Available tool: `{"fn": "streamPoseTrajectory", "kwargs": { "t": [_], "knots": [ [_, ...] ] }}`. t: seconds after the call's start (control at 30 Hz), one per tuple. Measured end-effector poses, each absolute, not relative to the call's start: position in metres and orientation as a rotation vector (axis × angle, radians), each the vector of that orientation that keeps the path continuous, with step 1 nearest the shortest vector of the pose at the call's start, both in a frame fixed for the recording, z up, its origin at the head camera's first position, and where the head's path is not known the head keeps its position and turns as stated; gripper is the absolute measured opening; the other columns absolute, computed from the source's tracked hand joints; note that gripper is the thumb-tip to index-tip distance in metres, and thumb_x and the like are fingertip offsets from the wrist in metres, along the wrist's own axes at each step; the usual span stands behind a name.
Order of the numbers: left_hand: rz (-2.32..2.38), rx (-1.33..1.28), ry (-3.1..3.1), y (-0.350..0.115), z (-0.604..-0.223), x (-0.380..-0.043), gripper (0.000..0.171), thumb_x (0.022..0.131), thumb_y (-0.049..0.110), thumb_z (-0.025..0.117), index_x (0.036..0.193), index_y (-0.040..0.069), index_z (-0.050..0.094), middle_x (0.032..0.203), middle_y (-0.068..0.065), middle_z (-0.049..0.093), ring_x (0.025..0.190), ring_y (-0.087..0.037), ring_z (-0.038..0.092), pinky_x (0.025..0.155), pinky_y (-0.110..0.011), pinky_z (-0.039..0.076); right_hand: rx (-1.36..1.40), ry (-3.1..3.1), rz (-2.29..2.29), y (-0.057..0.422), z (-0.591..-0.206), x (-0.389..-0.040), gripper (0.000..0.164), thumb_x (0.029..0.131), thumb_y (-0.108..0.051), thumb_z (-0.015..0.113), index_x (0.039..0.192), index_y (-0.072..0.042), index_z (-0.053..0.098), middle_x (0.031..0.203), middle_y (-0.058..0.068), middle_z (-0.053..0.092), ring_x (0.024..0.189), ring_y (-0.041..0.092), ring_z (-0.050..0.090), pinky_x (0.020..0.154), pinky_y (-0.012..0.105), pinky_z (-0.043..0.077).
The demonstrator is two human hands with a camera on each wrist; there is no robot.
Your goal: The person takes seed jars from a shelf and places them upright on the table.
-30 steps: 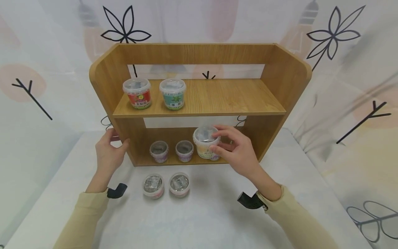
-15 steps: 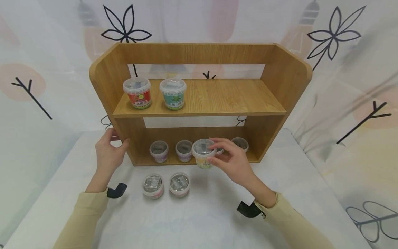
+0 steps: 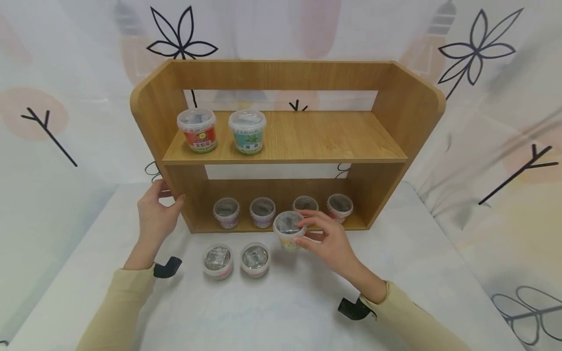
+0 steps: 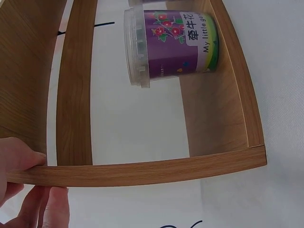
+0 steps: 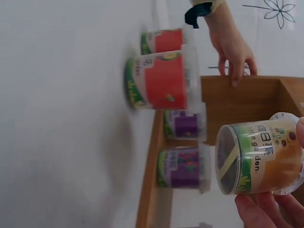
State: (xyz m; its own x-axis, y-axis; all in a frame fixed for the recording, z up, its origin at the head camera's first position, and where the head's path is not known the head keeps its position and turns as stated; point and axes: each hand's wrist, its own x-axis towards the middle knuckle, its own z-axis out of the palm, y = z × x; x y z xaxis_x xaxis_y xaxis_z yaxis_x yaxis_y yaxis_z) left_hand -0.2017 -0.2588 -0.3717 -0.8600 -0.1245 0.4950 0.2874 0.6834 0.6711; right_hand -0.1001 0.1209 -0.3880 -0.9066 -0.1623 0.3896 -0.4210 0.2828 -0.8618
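Note:
My right hand [image 3: 326,242] holds a lidded plastic cup [image 3: 289,230] between thumb and fingers, in front of the lower shelf. In the right wrist view this cup [image 5: 261,156] has an orange and green label with a sunflower-like picture, and its bottom is visible. My left hand [image 3: 159,214] grips the left side panel of the wooden shelf [image 3: 281,161], thumb on the inner face and fingers outside, as the left wrist view also shows. Two cups with red labels, one of them this red cup [image 5: 164,80], stand on the table before the shelf.
On the upper board stand a red-labelled cup [image 3: 198,130] and a teal-labelled cup [image 3: 248,131]. Along the lower board are several cups, purple-labelled ones such as this purple cup [image 4: 175,43] and a red one [image 3: 340,207] at the right. A white cloth [image 3: 246,312] covers the table.
My right hand has brought the orange-labelled cup down and forward from the lower shelf's front, uncovering the cups behind it. The left hand has kept its grip on the side panel.

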Motion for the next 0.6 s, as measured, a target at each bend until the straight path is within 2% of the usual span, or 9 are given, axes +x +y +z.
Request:
{"fn": "streamPoseTrajectory", "kwargs": {
  "t": [0.2, 0.27, 0.37, 0.5, 0.6],
  "knots": [
    [-1.080, -0.124, -2.383, -0.258, -0.373, -0.202, 0.042, 0.093, 0.012, 0.068, 0.132, 0.004, 0.055, 0.124, -0.017, 0.063, 0.111, -0.034, 0.060, 0.088, -0.054, 0.055, 0.499, -2.377, 1.672, 0.123, -0.398, -0.097, 0.030, 0.076, -0.008, 0.086, 0.100, -0.007, 0.070, 0.132, 0.009, 0.060, 0.120, 0.031, 0.059, 0.083, 0.042, 0.058],
    [-1.082, -0.131, -2.379, -0.259, -0.373, -0.202, 0.042, 0.093, 0.012, 0.068, 0.132, 0.004, 0.055, 0.123, -0.017, 0.063, 0.111, -0.034, 0.060, 0.088, -0.054, 0.055, 0.495, -2.392, 1.682, 0.124, -0.402, -0.096, 0.029, 0.076, -0.008, 0.086, 0.099, -0.008, 0.069, 0.132, 0.010, 0.060, 0.121, 0.032, 0.058, 0.084, 0.045, 0.057],
    [-1.078, -0.135, -2.377, -0.259, -0.373, -0.203, 0.042, 0.092, 0.012, 0.068, 0.132, 0.004, 0.055, 0.122, -0.017, 0.063, 0.110, -0.034, 0.061, 0.088, -0.053, 0.055, 0.486, -2.420, 1.689, 0.125, -0.407, -0.097, 0.029, 0.075, -0.008, 0.087, 0.097, -0.009, 0.068, 0.132, 0.010, 0.060, 0.122, 0.033, 0.057, 0.084, 0.044, 0.057],
    [-1.075, -0.137, -2.375, -0.260, -0.373, -0.202, 0.042, 0.093, 0.011, 0.068, 0.132, 0.004, 0.055, 0.123, -0.017, 0.063, 0.110, -0.035, 0.061, 0.087, -0.053, 0.055, 0.469, -2.433, 1.700, 0.125, -0.411, -0.095, 0.030, 0.074, -0.004, 0.087, 0.096, -0.008, 0.067, 0.132, 0.012, 0.059, 0.122, 0.033, 0.056, 0.084, 0.043, 0.057],
    [-1.075, -0.139, -2.374, -0.260, -0.372, -0.202, 0.042, 0.093, 0.011, 0.068, 0.132, 0.004, 0.055, 0.123, -0.018, 0.063, 0.111, -0.035, 0.061, 0.086, -0.053, 0.056, 0.489, -2.416, 1.698, 0.125, -0.415, -0.094, 0.031, 0.072, -0.001, 0.087, 0.093, -0.006, 0.065, 0.131, 0.015, 0.058, 0.122, 0.036, 0.055, 0.083, 0.047, 0.058]
  ]
}}
